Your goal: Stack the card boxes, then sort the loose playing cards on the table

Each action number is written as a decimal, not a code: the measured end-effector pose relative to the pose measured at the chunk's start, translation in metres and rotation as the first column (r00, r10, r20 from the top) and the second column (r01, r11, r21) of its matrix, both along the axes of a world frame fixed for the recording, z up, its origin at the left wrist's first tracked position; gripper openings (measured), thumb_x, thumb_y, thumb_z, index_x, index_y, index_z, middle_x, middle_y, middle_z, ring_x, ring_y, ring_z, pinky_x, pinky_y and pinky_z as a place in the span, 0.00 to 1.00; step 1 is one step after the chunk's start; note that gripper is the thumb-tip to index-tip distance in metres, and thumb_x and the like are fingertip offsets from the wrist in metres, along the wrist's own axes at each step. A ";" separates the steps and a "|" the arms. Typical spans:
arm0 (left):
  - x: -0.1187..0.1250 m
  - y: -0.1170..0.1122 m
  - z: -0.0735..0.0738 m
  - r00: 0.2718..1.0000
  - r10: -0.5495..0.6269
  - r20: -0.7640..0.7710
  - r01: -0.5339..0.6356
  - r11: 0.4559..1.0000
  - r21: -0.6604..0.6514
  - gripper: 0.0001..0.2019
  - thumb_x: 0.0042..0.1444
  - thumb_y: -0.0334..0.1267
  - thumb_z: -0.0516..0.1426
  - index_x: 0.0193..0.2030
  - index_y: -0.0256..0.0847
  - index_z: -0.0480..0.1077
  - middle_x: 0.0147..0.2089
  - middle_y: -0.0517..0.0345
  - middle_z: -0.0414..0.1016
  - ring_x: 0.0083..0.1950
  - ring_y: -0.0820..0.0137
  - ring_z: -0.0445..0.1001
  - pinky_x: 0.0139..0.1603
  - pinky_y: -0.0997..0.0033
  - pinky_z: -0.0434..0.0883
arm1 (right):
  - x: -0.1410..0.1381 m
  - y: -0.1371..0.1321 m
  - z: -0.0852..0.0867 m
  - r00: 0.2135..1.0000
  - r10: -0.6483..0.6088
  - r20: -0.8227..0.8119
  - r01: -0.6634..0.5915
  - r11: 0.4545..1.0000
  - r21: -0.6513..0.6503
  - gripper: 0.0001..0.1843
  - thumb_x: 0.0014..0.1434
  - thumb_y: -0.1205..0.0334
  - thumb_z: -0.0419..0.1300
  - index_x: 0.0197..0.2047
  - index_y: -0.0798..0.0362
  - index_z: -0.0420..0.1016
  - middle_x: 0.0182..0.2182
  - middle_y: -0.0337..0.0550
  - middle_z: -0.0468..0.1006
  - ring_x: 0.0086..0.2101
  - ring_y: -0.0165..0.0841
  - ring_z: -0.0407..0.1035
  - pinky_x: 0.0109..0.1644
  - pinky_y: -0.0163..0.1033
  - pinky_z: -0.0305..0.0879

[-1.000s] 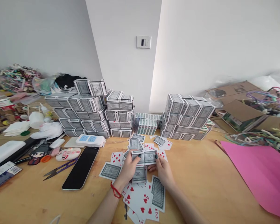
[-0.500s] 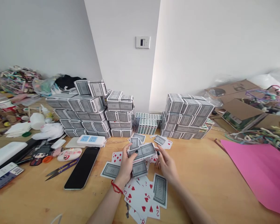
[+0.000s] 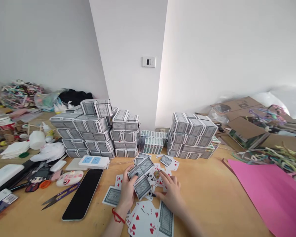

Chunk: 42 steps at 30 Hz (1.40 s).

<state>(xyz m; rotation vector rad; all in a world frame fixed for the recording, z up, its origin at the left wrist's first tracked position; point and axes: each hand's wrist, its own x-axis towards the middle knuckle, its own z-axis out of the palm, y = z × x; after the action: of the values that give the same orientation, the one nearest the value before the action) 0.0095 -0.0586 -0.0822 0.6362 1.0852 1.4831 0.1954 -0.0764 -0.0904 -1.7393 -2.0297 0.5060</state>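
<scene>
My left hand (image 3: 126,192) is closed around a card-box shape (image 3: 141,173) with a grey patterned back, lifted a little off the wooden table (image 3: 212,194) and tilted. My right hand (image 3: 171,191) rests just right of it, palm down with fingers spread, over loose playing cards (image 3: 148,220) that lie face up and face down around both hands. A red cord circles my left wrist.
Stacks of grey card boxes stand behind on the left (image 3: 93,131) and on the right (image 3: 191,135). A black phone (image 3: 82,194), scissors (image 3: 60,196) and a white power strip (image 3: 93,161) lie left. A pink sheet (image 3: 273,194) covers the right; cardboard boxes (image 3: 251,126) sit beyond.
My left hand has lifted and tilted the box shape away from the table. My right hand let go of it and dropped flat onto the cards. The camera tipped upward slightly.
</scene>
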 end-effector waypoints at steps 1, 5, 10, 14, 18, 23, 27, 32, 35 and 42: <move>0.000 0.000 0.000 1.000 -0.010 -0.002 0.010 1.000 -0.009 0.26 0.43 0.31 0.57 0.52 0.46 0.60 0.46 0.52 0.71 0.41 0.64 0.73 0.37 0.67 0.70 | -0.003 -0.002 0.002 1.000 0.009 0.002 -0.009 1.000 0.000 0.33 0.47 0.52 0.58 0.58 0.41 0.56 0.57 0.38 0.60 0.49 0.45 0.56 0.49 0.47 0.52; -0.003 0.000 0.004 1.000 0.007 0.025 -0.006 0.999 -0.048 0.25 0.41 0.32 0.58 0.49 0.46 0.62 0.44 0.53 0.72 0.40 0.63 0.73 0.37 0.67 0.70 | -0.015 -0.002 0.005 0.999 -0.050 0.004 0.050 0.999 -0.014 0.33 0.49 0.52 0.55 0.59 0.44 0.54 0.56 0.41 0.61 0.52 0.48 0.53 0.51 0.48 0.49; -0.004 0.002 0.006 0.993 0.082 0.086 -0.077 0.995 -0.067 0.24 0.41 0.33 0.59 0.48 0.45 0.63 0.43 0.52 0.73 0.40 0.62 0.74 0.38 0.65 0.70 | -0.036 0.013 0.007 0.993 -0.111 0.048 0.114 0.992 -0.056 0.47 0.39 0.55 0.61 0.62 0.51 0.47 0.51 0.48 0.67 0.51 0.50 0.54 0.52 0.49 0.48; -0.005 0.005 0.004 0.971 0.128 0.201 -0.114 0.991 -0.076 0.24 0.41 0.30 0.57 0.48 0.47 0.63 0.42 0.55 0.73 0.41 0.63 0.74 0.37 0.65 0.71 | -0.047 0.027 0.010 0.988 -0.114 0.104 0.124 0.988 -0.097 0.38 0.39 0.62 0.59 0.56 0.49 0.57 0.50 0.48 0.68 0.51 0.49 0.56 0.50 0.49 0.51; -0.007 0.009 -0.003 0.955 0.136 0.265 -0.114 0.989 -0.095 0.24 0.41 0.28 0.57 0.48 0.47 0.63 0.42 0.55 0.74 0.39 0.65 0.74 0.37 0.66 0.71 | -0.056 0.041 0.019 0.975 -0.137 0.178 0.173 0.963 -0.209 0.26 0.39 0.69 0.57 0.46 0.53 0.67 0.40 0.51 0.74 0.46 0.48 0.62 0.45 0.49 0.55; -0.010 0.012 -0.009 0.958 0.157 0.238 -0.135 0.985 -0.107 0.22 0.43 0.27 0.57 0.47 0.48 0.64 0.43 0.57 0.73 0.38 0.68 0.74 0.35 0.69 0.71 | -0.068 0.049 0.033 0.950 -0.116 0.289 0.180 0.963 -0.203 0.20 0.41 0.74 0.54 0.41 0.57 0.69 0.41 0.57 0.71 0.46 0.49 0.61 0.43 0.51 0.56; -0.019 0.018 -0.006 0.947 0.228 0.226 -0.194 0.968 -0.162 0.19 0.45 0.29 0.57 0.45 0.48 0.65 0.39 0.57 0.75 0.37 0.66 0.75 0.34 0.67 0.71 | -0.071 0.052 0.031 0.961 -0.090 0.262 0.143 0.972 -0.188 0.31 0.35 0.69 0.61 0.47 0.55 0.66 0.47 0.56 0.65 0.47 0.50 0.58 0.44 0.50 0.57; -0.033 0.024 -0.007 0.940 0.260 0.222 -0.216 0.955 -0.204 0.12 0.46 0.34 0.57 0.40 0.45 0.68 0.37 0.58 0.76 0.38 0.65 0.75 0.36 0.67 0.71 | -0.074 0.056 0.022 0.986 -0.034 0.163 0.052 0.993 -0.108 0.39 0.40 0.59 0.60 0.57 0.51 0.55 0.51 0.52 0.63 0.50 0.48 0.55 0.48 0.48 0.54; -0.035 0.025 -0.007 0.944 0.234 0.231 -0.197 0.965 -0.174 0.12 0.45 0.34 0.57 0.40 0.44 0.69 0.34 0.60 0.77 0.40 0.66 0.75 0.38 0.68 0.70 | -0.081 0.057 0.017 0.979 0.007 0.204 0.001 0.999 -0.043 0.41 0.43 0.60 0.58 0.60 0.54 0.49 0.57 0.53 0.56 0.54 0.50 0.49 0.52 0.51 0.49; -0.035 0.027 -0.008 0.910 0.267 0.317 -0.226 0.961 -0.160 0.11 0.44 0.32 0.57 0.37 0.43 0.69 0.32 0.61 0.76 0.39 0.67 0.75 0.38 0.70 0.70 | -0.091 0.066 0.014 0.945 0.259 0.199 -0.254 0.966 -0.049 0.31 0.49 0.65 0.52 0.58 0.61 0.55 0.57 0.56 0.59 0.58 0.43 0.47 0.60 0.50 0.36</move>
<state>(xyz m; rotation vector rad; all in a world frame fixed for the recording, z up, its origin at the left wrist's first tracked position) -0.0256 -0.0316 -0.0907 0.1507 1.0016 1.6568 0.1041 -0.0103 -0.0763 -1.6035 -2.4232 0.4452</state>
